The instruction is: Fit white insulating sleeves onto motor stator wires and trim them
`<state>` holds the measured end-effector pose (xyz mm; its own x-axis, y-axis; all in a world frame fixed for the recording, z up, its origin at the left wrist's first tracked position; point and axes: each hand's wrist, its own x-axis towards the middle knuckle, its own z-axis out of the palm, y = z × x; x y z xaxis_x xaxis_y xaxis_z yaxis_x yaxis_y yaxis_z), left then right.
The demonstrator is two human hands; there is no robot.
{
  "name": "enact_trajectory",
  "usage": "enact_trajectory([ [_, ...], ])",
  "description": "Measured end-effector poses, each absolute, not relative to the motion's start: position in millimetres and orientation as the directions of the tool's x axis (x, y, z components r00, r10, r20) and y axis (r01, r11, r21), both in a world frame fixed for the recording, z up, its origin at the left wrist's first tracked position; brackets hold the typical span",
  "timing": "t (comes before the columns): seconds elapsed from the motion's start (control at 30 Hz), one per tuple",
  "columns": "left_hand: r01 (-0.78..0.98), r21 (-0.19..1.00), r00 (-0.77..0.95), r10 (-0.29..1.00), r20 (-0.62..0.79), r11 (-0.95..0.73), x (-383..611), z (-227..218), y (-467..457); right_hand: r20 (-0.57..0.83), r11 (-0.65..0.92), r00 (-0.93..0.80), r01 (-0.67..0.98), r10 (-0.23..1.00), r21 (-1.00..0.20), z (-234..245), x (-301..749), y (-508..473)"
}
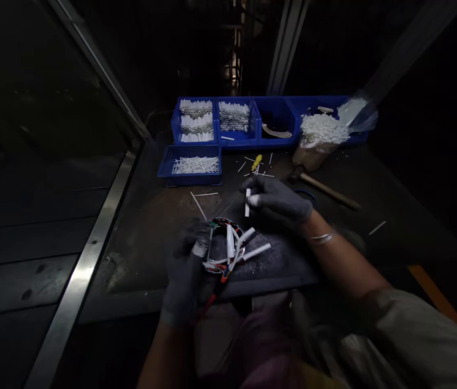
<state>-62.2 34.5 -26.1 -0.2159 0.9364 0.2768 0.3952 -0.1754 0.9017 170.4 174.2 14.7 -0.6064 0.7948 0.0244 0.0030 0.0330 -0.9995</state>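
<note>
A ring-shaped wound coil (223,267) with coloured leads lies near the front edge of the dark bench, several white sleeves (256,252) standing out from it. My left hand (194,248), in a dark glove with white tape on a finger, is closed on the coil's left side, its fingertips partly lost in shadow. Above and to the right of the coil, my gloved right hand (277,199) pinches a short white sleeve (247,203), held nearly upright. Red leads (209,304) hang from the coil over the bench edge.
Blue bins (236,145) at the back hold stacked white tubes. A blue tray (163,168) of thin white sticks stands in front. A hammer (328,190), a yellow-handled tool (257,161), loose sticks and a container of white pieces (323,129) sit behind my right hand.
</note>
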Motion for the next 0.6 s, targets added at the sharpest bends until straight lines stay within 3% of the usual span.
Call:
enact_trajectory([
  [0.1,0.237,0.971,-0.521,0.847,0.11,0.019,-65.5,-18.1,10.3,-0.022,-0.04,-0.513,-0.023,0.858,-0.999,-2.4,187.6,145.0],
  [0.2,0.337,0.906,-0.646,0.763,0.024,0.257,-73.0,-23.9,-32.1,-0.025,-0.075,-0.481,-0.086,0.876,-0.993,-14.7,193.3,129.3],
  [0.3,0.439,0.794,-0.62,0.781,-0.069,0.419,-74.9,-44.3,-78.8,-0.034,-0.094,-0.506,-0.093,0.862,-0.991,-21.5,198.6,119.4],
  [0.43,0.569,0.69,-0.566,0.822,-0.066,0.448,-67.5,-86.5,-114.4,-0.073,-0.081,-0.605,0.014,0.793,-0.997,-12.0,203.4,120.6],
  [0.6,0.648,0.613,-0.514,0.853,-0.086,0.452,-59.4,-127.1,-117.6,-0.03,0.247,-0.787,0.229,0.616,-0.941,16.9,187.5,134.3],
])
